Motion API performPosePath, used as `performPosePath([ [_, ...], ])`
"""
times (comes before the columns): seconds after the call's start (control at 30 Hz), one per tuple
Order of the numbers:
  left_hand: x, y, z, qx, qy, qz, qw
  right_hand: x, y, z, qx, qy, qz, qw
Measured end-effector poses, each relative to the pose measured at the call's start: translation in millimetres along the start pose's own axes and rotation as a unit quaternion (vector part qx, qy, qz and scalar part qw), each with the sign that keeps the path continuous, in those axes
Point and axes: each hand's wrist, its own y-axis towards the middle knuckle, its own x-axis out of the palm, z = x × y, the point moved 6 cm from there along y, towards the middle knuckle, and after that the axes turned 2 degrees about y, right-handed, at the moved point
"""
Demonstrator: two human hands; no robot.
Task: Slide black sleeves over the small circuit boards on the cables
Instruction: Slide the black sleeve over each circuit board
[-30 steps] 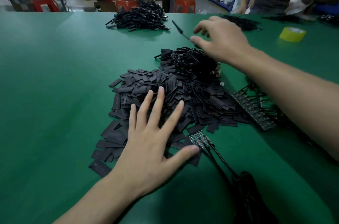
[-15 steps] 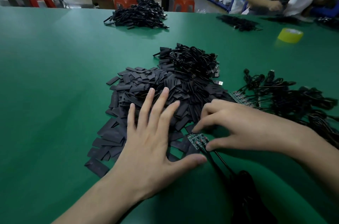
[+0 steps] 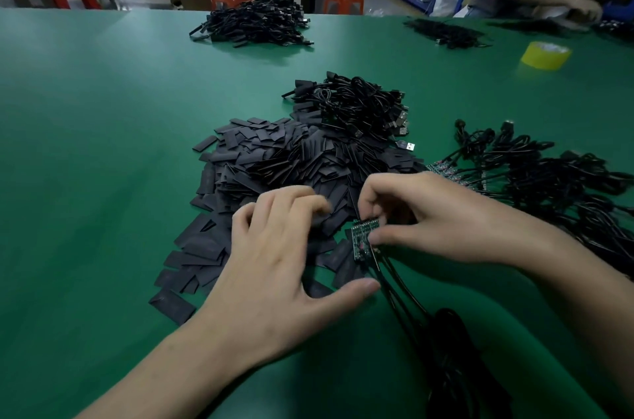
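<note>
Green worktop [image 3: 103, 144] fills the view, w/ a wide pile of flat black sleeves [image 3: 274, 161] at centre and a tangle of cables [image 3: 549, 185] off at 3 o'clock. Left hand [image 3: 281, 264] lies palm-down on the pile's near edge, fingers curled onto the sleeves. They're blurred, so can't tell if one is pinched. Right hand [image 3: 429, 223] reaches in from 3 o'clock, thumb and fingertips clamped on the circuit board [image 3: 362, 240]. Board's long axis runs approx 12-to-6. Its cable [image 3: 404, 302] leaves the 6 o'clock end, and the pin edge points to 12. Left hand sits at 9 o'clock of the board, just beside it, so it's the one placed to feed a sleeve. My read: the sleeve must go on from the 12 o'clock end, mouth in line w/ that axis.
</note>
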Motion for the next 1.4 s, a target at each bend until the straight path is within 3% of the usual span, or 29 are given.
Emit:
performPosePath([
  [0.1, 3, 2, -2, -0.018, -0.033, -0.004, 0.999, 7, -3, -6, 0.001, 0.141, 0.023, 0.99],
  [0.33, -3, 7, -9, -0.065, -0.192, 0.042, 0.978, 28, -6, -6, 0.002, 0.318, 0.066, 0.946],
  [0.5, 2, 6, -18, -0.148, -0.365, 0.043, 0.918, 38, -5, -2, 0.018, 0.353, 0.1, 0.93],
  [0.8, 1, 7, -16, -0.158, -0.475, 0.023, 0.866, 38, -7, -8, 0.002, 0.409, 0.103, 0.907],
  [0.93, 3, 7, -15, -0.167, -0.534, 0.014, 0.829, 42, -6, -8, 0.017, 0.486, 0.087, 0.87],
  [1.0, 0, 7, -18, -0.173, -0.539, 0.036, 0.824, 40, -4, -5, 0.026, 0.489, 0.069, 0.869],
  [1.1, -8, 8, -23, -0.172, -0.518, 0.086, 0.833, 34, -4, 3, 0.036, 0.352, 0.043, 0.934],
  [1.17, -15, 8, -23, -0.141, -0.472, 0.11, 0.863, 27, -7, 7, 0.03, 0.263, 0.108, 0.958],
  [1.27, -20, 7, -23, -0.101, -0.399, 0.143, 0.9, 21, -12, -10, -0.053, 0.172, 0.206, 0.962],
  [1.4, -26, 6, -17, -0.07, -0.278, 0.165, 0.944, 40, -14, -29, -0.104, 0.166, 0.153, 0.968],
])
